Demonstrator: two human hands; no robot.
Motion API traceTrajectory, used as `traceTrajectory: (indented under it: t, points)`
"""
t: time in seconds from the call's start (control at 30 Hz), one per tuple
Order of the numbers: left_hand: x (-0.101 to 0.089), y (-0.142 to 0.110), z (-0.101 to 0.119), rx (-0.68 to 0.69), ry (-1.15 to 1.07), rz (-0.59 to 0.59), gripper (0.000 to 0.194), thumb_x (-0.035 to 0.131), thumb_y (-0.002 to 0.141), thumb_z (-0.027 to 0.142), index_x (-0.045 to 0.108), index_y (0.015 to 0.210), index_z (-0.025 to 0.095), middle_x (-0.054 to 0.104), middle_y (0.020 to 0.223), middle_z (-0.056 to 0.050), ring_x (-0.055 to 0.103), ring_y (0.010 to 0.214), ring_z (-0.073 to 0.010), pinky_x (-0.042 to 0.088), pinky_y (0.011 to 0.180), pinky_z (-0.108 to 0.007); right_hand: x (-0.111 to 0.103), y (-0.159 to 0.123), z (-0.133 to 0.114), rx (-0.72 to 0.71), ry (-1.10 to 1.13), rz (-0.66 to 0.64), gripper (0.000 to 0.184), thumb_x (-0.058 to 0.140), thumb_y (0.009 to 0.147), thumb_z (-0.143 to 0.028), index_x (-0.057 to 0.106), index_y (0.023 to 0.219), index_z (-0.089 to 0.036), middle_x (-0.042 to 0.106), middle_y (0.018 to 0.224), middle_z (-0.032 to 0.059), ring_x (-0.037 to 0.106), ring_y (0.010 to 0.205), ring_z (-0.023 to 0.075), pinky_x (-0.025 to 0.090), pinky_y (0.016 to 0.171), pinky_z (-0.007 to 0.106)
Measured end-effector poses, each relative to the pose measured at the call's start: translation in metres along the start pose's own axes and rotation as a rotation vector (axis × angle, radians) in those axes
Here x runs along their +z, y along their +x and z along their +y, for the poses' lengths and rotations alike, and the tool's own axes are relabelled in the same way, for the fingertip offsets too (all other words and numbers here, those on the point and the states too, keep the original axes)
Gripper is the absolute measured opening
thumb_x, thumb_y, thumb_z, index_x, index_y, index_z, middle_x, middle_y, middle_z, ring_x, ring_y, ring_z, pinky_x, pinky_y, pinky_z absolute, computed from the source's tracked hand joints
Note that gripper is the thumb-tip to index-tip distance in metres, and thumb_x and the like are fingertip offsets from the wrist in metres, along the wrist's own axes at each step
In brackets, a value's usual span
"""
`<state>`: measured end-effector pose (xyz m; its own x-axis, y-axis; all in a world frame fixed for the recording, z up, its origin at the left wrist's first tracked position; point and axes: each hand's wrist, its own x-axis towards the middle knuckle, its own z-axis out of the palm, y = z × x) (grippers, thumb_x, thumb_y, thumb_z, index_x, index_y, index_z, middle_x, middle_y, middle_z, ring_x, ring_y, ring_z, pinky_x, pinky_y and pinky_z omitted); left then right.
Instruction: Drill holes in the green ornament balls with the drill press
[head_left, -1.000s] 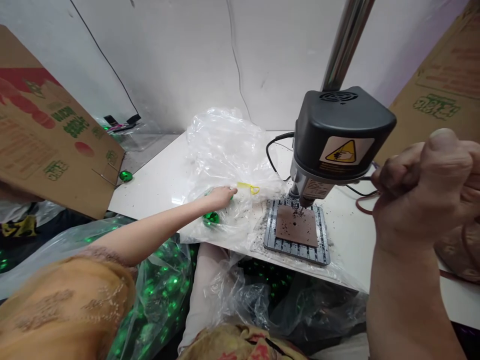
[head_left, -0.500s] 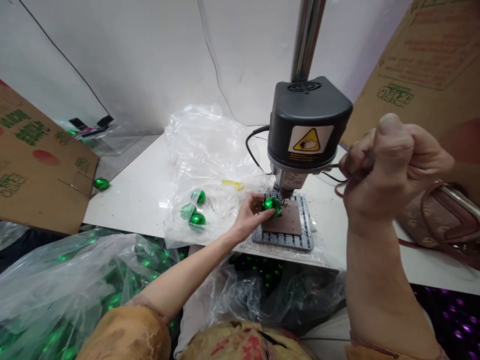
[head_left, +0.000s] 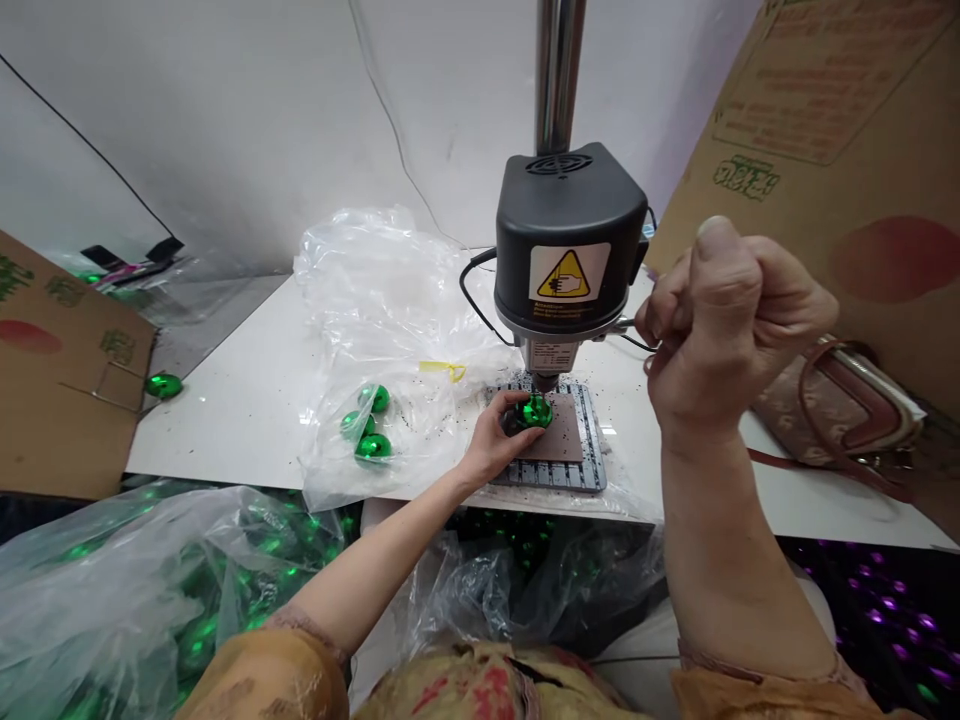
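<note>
A shiny green faceted ball (head_left: 537,411) is pinched between the thumb and fingers of my left hand (head_left: 499,438), directly under the chuck of a small drill press (head_left: 570,235). Below the ball lies a brown square board (head_left: 562,440) on the slotted grey base plate (head_left: 592,465), strewn with dark shavings. My right hand (head_left: 735,330) is closed around the drill press's feed lever (head_left: 624,325), to the right of the black motor housing. Several more green balls (head_left: 373,447) rest on clear plastic left of my left hand.
Crumpled clear plastic (head_left: 375,290) with a yellow tie (head_left: 442,370) covers the table's middle. Cardboard boxes stand left (head_left: 67,370) and right (head_left: 847,180). A bag with a strap (head_left: 847,410) sits at right. A clear sack of green balls (head_left: 217,580) is below the table edge.
My left hand has come right from the plastic, bringing a green ball under the drill chuck. My right hand stays on the lever. The view has turned rightward.
</note>
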<state>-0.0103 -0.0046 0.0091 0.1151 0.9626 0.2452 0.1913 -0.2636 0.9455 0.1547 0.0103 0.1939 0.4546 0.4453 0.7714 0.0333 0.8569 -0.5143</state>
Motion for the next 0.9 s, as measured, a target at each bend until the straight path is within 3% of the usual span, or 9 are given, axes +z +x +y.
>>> traceTrajectory:
  t: [0.2, 0.3, 0.43, 0.6, 0.9]
  points:
    - [0.011, -0.002, 0.000, 0.098, 0.002, -0.013, 0.039, 0.078, 0.078, 0.032, 0.060, 0.111, 0.021, 0.062, 0.128, -0.010, 0.058, 0.124, -0.0257, 0.042, 0.108, -0.042, 0.001, 0.000, -0.002, 0.015, 0.008, 0.010, 0.045, 0.057, 0.088, -0.025, 0.032, 0.051, -0.017, 0.032, 0.042, -0.0070, 0.033, 0.039, 0.0016, 0.024, 0.042, 0.022]
    - [0.018, -0.004, -0.003, 0.060, -0.066, -0.003, 0.042, 0.078, 0.079, 0.035, 0.059, 0.113, 0.022, 0.064, 0.124, -0.009, 0.060, 0.119, -0.0245, 0.045, 0.105, -0.042, 0.000, -0.001, -0.002, 0.024, 0.012, 0.009, 0.045, 0.058, 0.087, -0.026, 0.033, 0.051, -0.017, 0.032, 0.042, -0.0068, 0.033, 0.039, 0.0026, 0.023, 0.041, 0.024]
    - [0.023, -0.006, -0.005, -0.029, -0.151, 0.096, 0.056, 0.084, 0.073, 0.033, 0.052, 0.118, 0.022, 0.064, 0.124, -0.009, 0.062, 0.117, -0.0233, 0.047, 0.104, -0.041, -0.001, 0.001, 0.000, 0.016, 0.032, 0.018, 0.046, 0.061, 0.085, -0.029, 0.034, 0.049, -0.019, 0.030, 0.041, -0.0063, 0.033, 0.037, 0.0058, 0.022, 0.039, 0.028]
    - [0.024, -0.006, -0.008, -0.009, -0.138, 0.089, 0.052, 0.084, 0.072, 0.032, 0.056, 0.114, 0.021, 0.063, 0.125, -0.010, 0.060, 0.120, -0.0236, 0.045, 0.106, -0.041, -0.001, 0.002, 0.002, 0.008, 0.018, 0.010, 0.045, 0.061, 0.085, -0.030, 0.036, 0.049, -0.020, 0.031, 0.041, -0.0059, 0.032, 0.037, 0.0062, 0.022, 0.039, 0.029]
    - [0.023, -0.006, -0.011, 0.017, -0.121, 0.070, 0.050, 0.083, 0.074, 0.036, 0.056, 0.114, 0.022, 0.063, 0.121, -0.009, 0.060, 0.118, -0.0238, 0.046, 0.105, -0.041, -0.009, -0.027, 0.002, -0.072, -0.041, 0.062, 0.050, 0.054, 0.086, -0.023, 0.019, 0.051, -0.017, 0.027, 0.043, -0.0047, 0.024, 0.040, 0.0039, 0.018, 0.043, 0.028]
